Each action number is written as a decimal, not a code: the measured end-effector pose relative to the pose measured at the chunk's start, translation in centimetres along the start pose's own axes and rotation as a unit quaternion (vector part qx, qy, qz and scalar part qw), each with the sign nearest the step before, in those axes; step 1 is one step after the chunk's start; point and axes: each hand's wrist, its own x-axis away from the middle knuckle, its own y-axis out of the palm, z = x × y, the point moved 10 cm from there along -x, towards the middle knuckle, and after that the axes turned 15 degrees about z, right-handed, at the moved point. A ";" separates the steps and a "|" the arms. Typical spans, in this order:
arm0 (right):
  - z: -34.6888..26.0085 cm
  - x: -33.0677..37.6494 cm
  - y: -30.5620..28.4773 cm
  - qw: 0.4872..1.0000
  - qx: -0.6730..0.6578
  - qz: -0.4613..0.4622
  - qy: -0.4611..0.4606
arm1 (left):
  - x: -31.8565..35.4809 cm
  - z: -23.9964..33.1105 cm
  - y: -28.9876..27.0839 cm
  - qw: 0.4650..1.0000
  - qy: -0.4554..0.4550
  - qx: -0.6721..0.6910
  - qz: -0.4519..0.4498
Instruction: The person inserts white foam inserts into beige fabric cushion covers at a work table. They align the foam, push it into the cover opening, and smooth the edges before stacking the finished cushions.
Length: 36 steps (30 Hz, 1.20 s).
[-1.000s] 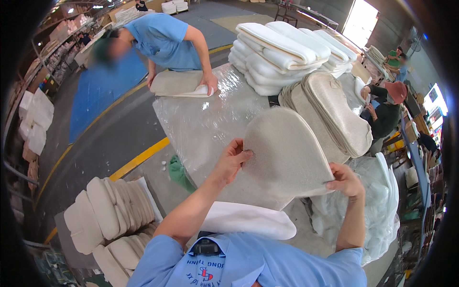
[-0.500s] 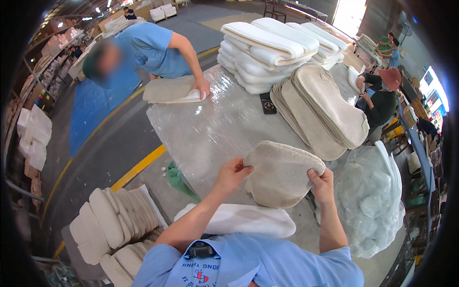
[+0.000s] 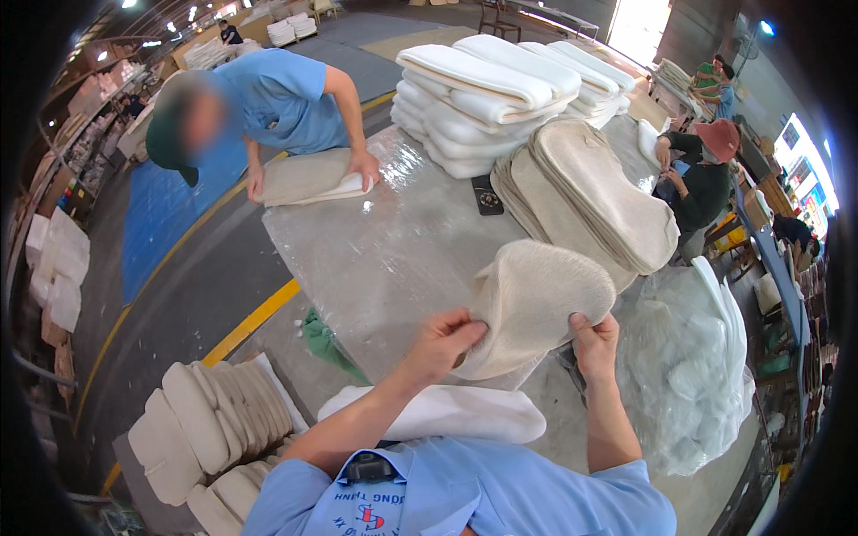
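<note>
Beige pad (image 3: 547, 299) raised, pile (image 3: 594, 196) beyond, plastic (image 3: 684, 371) beside

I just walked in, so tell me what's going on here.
The person's left hand and right hand grip a curved beige fabric piece by its edges, above the shiny-topped table. Beyond it lies a stack of beige pieces, with folded white padding behind. A white piece lies close to the person's body. At the table's far left corner, a co-worker has both hands on another beige piece.
</note>
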 end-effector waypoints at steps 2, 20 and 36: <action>-1.1 -0.6 -1.8 0.999 0.012 0.039 -0.005 | 0.1 1.3 -1.0 0.997 0.031 0.065 0.003; -3.4 2.8 -2.1 0.998 0.021 0.016 -0.064 | 10.4 -2.4 8.7 0.873 -0.270 0.208 -0.350; -9.3 9.4 18.5 0.908 0.107 -0.384 0.130 | 15.7 2.4 -2.4 0.917 -0.066 0.353 -0.171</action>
